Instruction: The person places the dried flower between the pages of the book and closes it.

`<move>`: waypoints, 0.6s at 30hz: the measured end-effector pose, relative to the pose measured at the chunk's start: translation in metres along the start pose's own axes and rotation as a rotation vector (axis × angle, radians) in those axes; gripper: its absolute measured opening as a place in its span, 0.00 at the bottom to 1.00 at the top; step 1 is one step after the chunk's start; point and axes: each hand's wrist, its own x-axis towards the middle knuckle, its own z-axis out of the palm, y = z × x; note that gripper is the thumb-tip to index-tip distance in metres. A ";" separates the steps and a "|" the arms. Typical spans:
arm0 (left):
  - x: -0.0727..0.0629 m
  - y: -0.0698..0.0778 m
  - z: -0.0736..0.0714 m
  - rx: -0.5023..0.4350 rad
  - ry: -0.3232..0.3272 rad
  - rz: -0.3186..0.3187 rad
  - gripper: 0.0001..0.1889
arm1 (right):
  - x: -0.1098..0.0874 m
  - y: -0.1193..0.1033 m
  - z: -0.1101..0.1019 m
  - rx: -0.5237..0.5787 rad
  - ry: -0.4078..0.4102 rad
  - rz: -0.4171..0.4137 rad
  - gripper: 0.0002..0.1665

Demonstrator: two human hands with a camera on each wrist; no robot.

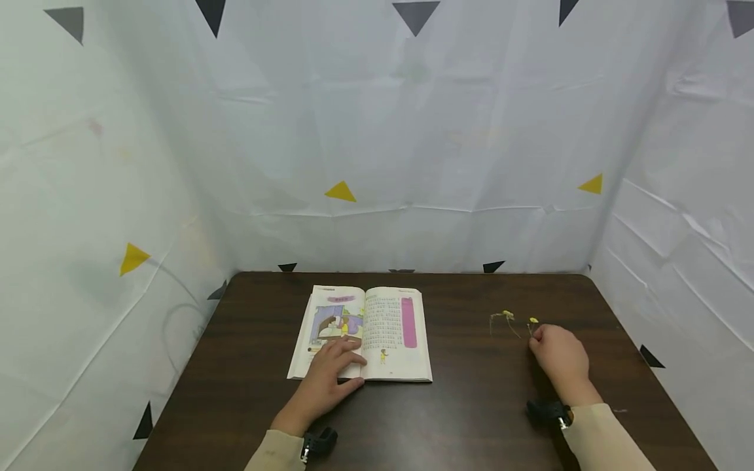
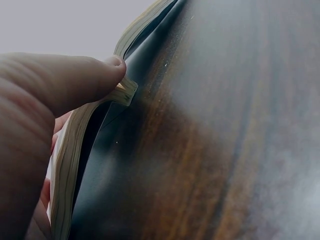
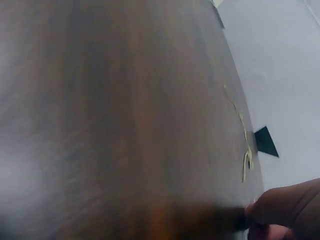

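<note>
An open picture book [image 1: 391,366] lies on the dark table, its left page showing a coloured drawing and its right page text with a pink panel. My left hand [image 1: 330,369] rests on the lower left page with fingers spread. In the left wrist view its thumb [image 2: 95,80] lies over the book's bottom edge [image 2: 67,155] near the spine. On the right, my right hand [image 1: 561,356] pinches a small yellow flower [image 1: 533,320] by its thin stem. Just left of it, more yellow flowers [image 1: 508,315] with thin, bent stems lie on the table.
The brown wooden table [image 1: 465,418] ends at a white cloth [image 1: 412,157] with grey, black and yellow triangles, hung at the back and both sides. Each wrist wears a black strap, the right one [image 1: 548,411] close over the table.
</note>
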 end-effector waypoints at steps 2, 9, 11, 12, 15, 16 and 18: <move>0.000 0.000 0.001 0.003 0.013 0.009 0.17 | 0.005 -0.003 -0.002 -0.027 -0.059 0.004 0.25; 0.000 0.002 0.001 -0.018 -0.029 -0.030 0.16 | 0.016 0.002 -0.006 -0.094 -0.143 0.032 0.27; 0.000 0.002 0.000 -0.016 -0.048 -0.053 0.15 | 0.016 0.003 -0.007 -0.083 -0.151 0.034 0.27; 0.000 0.001 0.000 -0.015 -0.052 -0.059 0.15 | 0.016 0.003 -0.007 -0.080 -0.151 0.031 0.26; 0.000 0.001 -0.002 -0.013 -0.050 -0.060 0.15 | 0.016 0.001 -0.010 -0.071 -0.134 0.022 0.24; 0.000 0.001 -0.002 -0.014 -0.044 -0.054 0.15 | 0.017 0.000 -0.011 -0.068 -0.130 0.024 0.23; 0.000 0.002 -0.002 -0.018 -0.028 -0.036 0.16 | 0.018 -0.003 -0.013 -0.072 -0.125 0.019 0.23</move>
